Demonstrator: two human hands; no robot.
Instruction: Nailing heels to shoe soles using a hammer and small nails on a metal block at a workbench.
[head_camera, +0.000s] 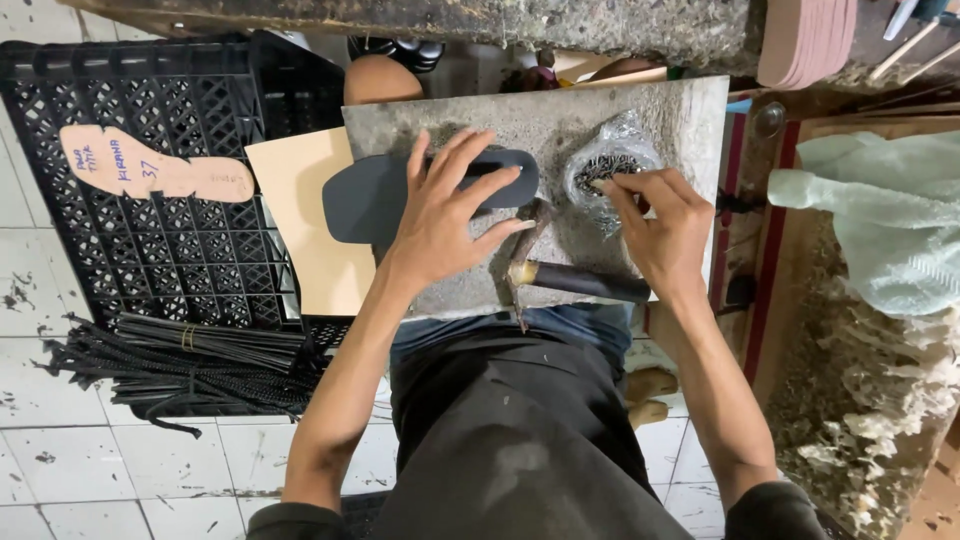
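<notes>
A dark grey shoe sole (365, 195) lies on a grey stone slab (690, 110) resting on my lap. My left hand (445, 210) presses flat on the sole with fingers spread. My right hand (655, 225) reaches into a clear plastic bag of small dark nails (610, 160), fingertips pinched at the pile. A hammer (575, 278) with a dark handle lies on the slab between my hands, not held.
A black plastic crate (170, 240) stands at the left with a tan sole-shaped paper pattern (150, 170) on it and a bundle of black straps (190, 365) in front. A tan sheet (310, 220) sits beside the slab. A pale green cloth (890, 210) lies at the right.
</notes>
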